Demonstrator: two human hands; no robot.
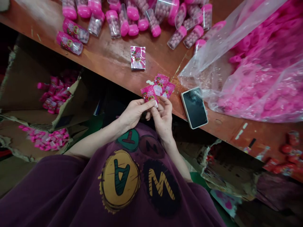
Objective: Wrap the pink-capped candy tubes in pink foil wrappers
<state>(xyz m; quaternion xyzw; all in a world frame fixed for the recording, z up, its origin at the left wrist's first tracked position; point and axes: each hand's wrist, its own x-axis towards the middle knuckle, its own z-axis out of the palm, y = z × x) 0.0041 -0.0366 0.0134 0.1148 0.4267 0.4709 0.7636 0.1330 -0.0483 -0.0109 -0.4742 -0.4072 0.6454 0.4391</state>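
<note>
At the table's front edge, my left hand (134, 113) and my right hand (163, 117) meet on a small pink printed label (149, 91). The left thumb presses on its lower end, and the right thumb and fingers close on the same end. Several similar pink labels (161, 80) lie fanned on the wood just beyond my fingers. Farther off rests a neat, shiny stack of labels (138, 58). Clear plastic jars (113, 25) with pink caps and small pink balls inside lie along the back. Two jars (69, 42) at the left wear printed pink sleeves.
A phone (194, 107) lies at the table edge, right of my hands. Beyond it, a clear plastic bag (255, 91) holds many pink plastic pieces. Open cardboard boxes (30, 78) with pink items stand below on the left. Red packed items (287, 157) lie at far right.
</note>
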